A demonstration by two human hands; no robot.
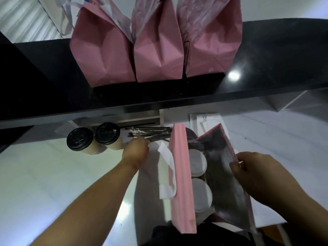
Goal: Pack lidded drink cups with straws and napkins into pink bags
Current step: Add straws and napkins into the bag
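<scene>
Bench [53,174] surface is white and glossy, with a raised black shelf [266,55] running across the back. Three closed pink bags [158,50] stand side by side on that shelf, touching each other, tops folded, white paper showing at the upper left one.

Open pink bag [182,174] stands on the bench near the front edge, mouth spread wide, dark silvery lining visible on its right inner wall. Two lidded cups [197,164] with pale lids sit inside it, one behind the other, touching. White napkin [166,167] hangs over the bag's left wall on the outside.

Right hand [248,167] pinches the right wall of the open bag at its rim, fingers curled over the edge, holding the mouth apart. Left hand [135,151] reaches forward just left of the bag, fingers closed down at the near end of the straw pile; looks clenched on a straw, but fingertips are hidden and blurred, so exact grasp cannot be told.

Two more drink cups [92,139] with black lids stand on the bench left of the left hand, touching each other, creamy liquid showing through the sides. Wrapped black straws [149,133] lie in a loose bundle on the bench between those cups and the open bag, under the shelf's front edge. Flat white paper [205,119] lies behind the open bag.
</scene>
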